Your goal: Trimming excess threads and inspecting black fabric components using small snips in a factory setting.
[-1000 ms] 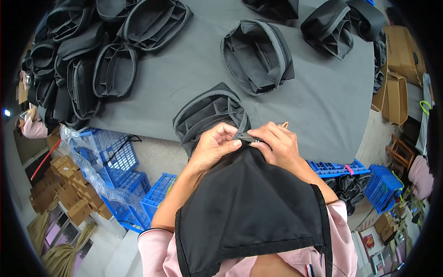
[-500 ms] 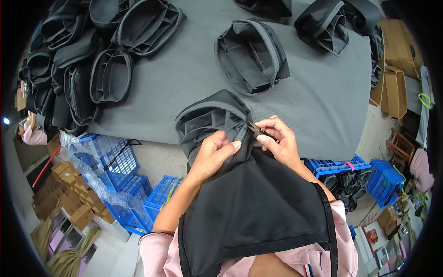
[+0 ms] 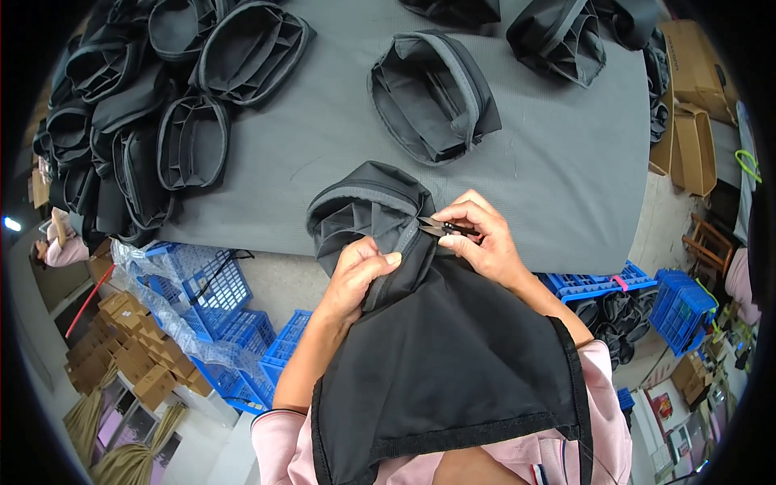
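Note:
A black fabric bag (image 3: 393, 179) with a grey zipper edge and inner dividers lies at the table's near edge, its mouth open. My left hand (image 3: 349, 283) grips the bag's near rim, with the thumb pressed along the zipper tape and some fingers hidden inside. In my right hand (image 3: 488, 246) is a small pair of thread snips (image 3: 436, 226), pinched between thumb and fingers. The blades point left and reach the zipper edge at the bag's right side; whether a thread lies between them is too small to tell. A black apron (image 3: 461, 347) hangs just below both hands.
Another open black bag (image 3: 428, 97) sits farther back on the grey-covered table (image 3: 283, 170). Several similar bags (image 3: 194, 141) are heaped at the left, with more at the far right. Blue plastic crates (image 3: 218, 283) stand below the table on both sides, and cardboard boxes (image 3: 691, 145) at the right.
My left hand has shifted slightly left and down with the bag's rim. The snips have moved a little left, and their blades now show more clearly beside the zipper edge.

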Tool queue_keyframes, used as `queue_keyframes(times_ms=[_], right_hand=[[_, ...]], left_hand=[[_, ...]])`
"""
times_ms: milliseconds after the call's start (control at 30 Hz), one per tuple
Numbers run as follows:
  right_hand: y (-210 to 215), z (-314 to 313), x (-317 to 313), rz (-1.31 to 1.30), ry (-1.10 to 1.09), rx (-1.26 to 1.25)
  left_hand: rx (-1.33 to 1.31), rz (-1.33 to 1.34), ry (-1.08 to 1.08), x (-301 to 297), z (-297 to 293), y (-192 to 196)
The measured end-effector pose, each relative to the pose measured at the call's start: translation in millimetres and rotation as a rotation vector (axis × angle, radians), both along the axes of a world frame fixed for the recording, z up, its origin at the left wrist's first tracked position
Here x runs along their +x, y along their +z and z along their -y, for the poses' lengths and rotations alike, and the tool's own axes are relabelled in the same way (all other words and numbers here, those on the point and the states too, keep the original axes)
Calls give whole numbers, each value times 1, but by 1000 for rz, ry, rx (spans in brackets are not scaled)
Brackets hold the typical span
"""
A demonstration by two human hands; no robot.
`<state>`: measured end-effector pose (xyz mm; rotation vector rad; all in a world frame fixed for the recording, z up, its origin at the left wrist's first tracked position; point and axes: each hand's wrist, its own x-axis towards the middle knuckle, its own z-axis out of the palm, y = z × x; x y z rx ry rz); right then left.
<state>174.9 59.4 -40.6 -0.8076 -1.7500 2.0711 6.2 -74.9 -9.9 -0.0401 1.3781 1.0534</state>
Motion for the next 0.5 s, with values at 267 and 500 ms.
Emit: queue_keyframes(times_ms=[267,500], right_hand=[[0,-16,-2,-73,92,-162],[2,-18,-6,-76,67,272]], left_hand=[[30,23,35,-2,-4,8],[9,30,4,-3,-5,10]])
